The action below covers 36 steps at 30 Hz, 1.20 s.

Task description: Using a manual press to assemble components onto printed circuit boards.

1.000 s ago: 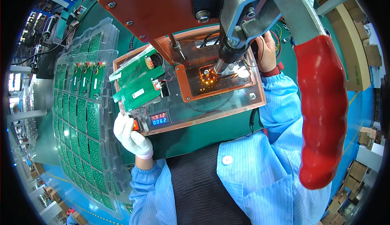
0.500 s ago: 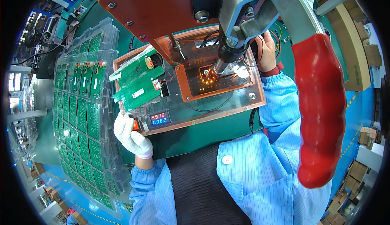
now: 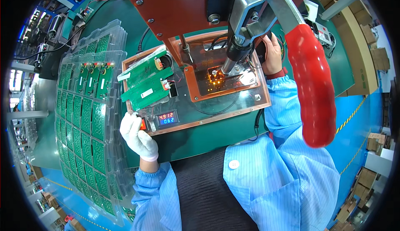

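My left hand [image 3: 139, 137], in a white glove, is at the front left corner of a brown-framed test fixture box [image 3: 196, 127], its curled fingers against that corner beside a red switch [image 3: 143, 124]. Behind the box's right side, my bare right hand [image 3: 272, 55] has its fingers round a dark rounded object [image 3: 261, 52], mostly hidden. A toggle clamp with a red handle [image 3: 312, 89] rises over the box; its metal plunger [image 3: 228, 66] comes down beside a small board with lit orange lights [image 3: 216, 77]. The digital display [image 3: 167, 117] glows red and blue.
Two long green boards [image 3: 146, 93] with wired parts lie on the box's left side. Stacked clear trays [image 3: 89, 118] of green circuit boards stand at the left. A grey device [image 3: 323, 35] and a cardboard box [image 3: 354, 52] are at the far right.
The view has shifted, so the fixture appears slightly farther right and the red handle higher and farther left. A bright glare on the clear plate has faded. Both hands keep their places.
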Each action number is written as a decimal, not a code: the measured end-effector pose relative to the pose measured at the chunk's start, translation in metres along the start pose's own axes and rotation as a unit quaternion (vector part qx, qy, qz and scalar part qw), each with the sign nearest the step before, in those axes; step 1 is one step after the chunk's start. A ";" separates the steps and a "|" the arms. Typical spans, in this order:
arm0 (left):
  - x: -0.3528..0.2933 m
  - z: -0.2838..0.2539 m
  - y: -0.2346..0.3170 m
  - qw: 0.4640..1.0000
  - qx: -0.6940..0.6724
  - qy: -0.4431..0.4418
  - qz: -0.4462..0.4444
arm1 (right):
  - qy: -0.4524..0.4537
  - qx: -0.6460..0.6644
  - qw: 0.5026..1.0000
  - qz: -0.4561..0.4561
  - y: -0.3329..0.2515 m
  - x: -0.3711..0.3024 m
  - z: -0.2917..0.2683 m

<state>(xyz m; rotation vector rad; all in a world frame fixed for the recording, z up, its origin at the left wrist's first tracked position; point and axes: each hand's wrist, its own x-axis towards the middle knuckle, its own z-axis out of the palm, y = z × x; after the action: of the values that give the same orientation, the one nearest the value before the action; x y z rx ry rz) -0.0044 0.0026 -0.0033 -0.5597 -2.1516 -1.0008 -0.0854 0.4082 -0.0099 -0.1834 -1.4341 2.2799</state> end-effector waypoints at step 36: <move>-0.001 0.000 0.001 1.000 0.021 -0.004 0.020 | -0.015 -0.062 0.998 -0.016 -0.002 -0.001 -0.003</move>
<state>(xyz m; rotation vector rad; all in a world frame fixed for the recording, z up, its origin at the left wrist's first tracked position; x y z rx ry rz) -0.0032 0.0027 -0.0038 -0.5855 -2.1555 -0.9313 -0.0827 0.4105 -0.0095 -0.1625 -1.5831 2.1789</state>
